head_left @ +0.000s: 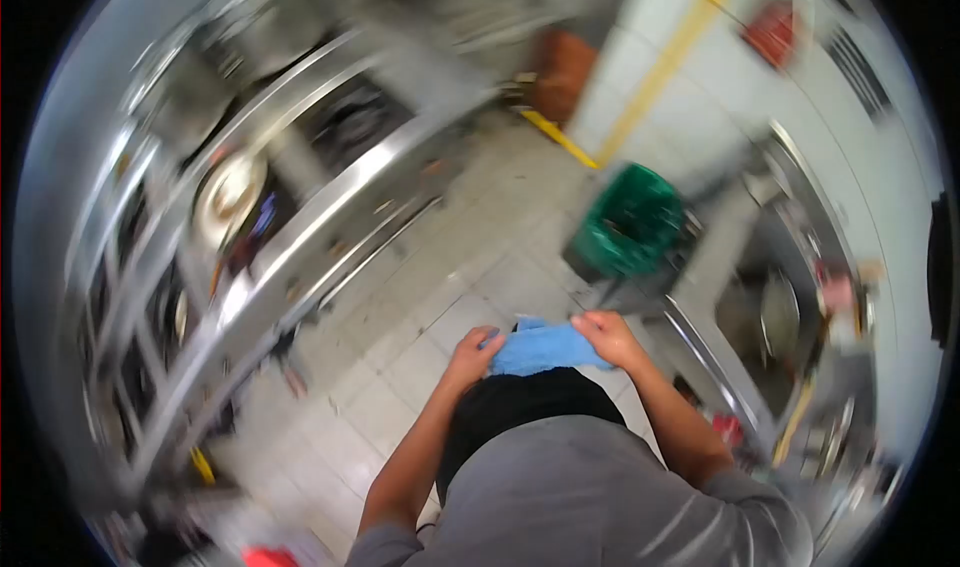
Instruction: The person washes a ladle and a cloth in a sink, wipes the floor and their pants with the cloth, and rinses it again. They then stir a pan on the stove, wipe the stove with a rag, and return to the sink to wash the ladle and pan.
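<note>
Holding a light-blue fabric cloth (541, 349) between our left hand (472, 355) and right hand (608, 338); green plastic-lined bin (608, 254) ahead, dark contents (624, 229) too blurred to identify.

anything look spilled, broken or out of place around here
Nothing clearly stands out. The left hand and right hand hold the blue cloth between them, and the green-lined bin appears upright on the floor. Blur hides finer detail, so small spills cannot be ruled out.

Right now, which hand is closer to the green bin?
The right hand, at the end of the blue cloth on the bin's side; the left hand grips the other end, farther away.
</note>
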